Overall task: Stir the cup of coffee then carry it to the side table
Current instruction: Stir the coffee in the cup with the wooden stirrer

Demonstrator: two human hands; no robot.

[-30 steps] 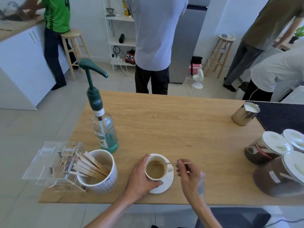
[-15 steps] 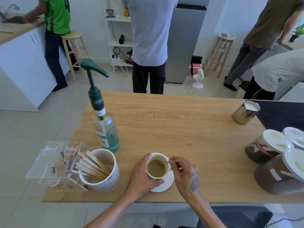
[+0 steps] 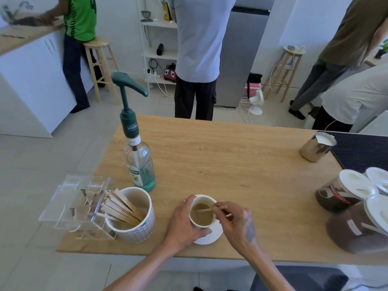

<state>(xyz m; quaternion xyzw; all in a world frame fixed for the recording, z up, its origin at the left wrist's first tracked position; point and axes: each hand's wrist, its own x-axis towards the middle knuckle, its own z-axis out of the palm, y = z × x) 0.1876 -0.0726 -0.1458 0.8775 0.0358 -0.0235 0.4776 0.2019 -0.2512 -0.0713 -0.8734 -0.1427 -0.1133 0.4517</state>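
Note:
A small white cup of milky coffee (image 3: 202,215) stands on a white saucer (image 3: 212,236) near the front edge of the wooden table (image 3: 220,164). My left hand (image 3: 182,225) wraps around the cup's left side. My right hand (image 3: 235,224) pinches a thin wooden stir stick (image 3: 204,210) whose tip dips into the coffee.
Left of the cup stand a patterned mug of wooden sticks (image 3: 131,215), a clear plastic holder (image 3: 77,204) and a syrup pump bottle (image 3: 139,162). At the right are a steel milk jug (image 3: 317,147), a black mat (image 3: 363,152) and lidded coffee jars (image 3: 344,192). Several people stand beyond the table.
My right hand has moved left to the cup and lowered the stir stick from above the rim into the coffee. My left hand has kept its hold on the cup.

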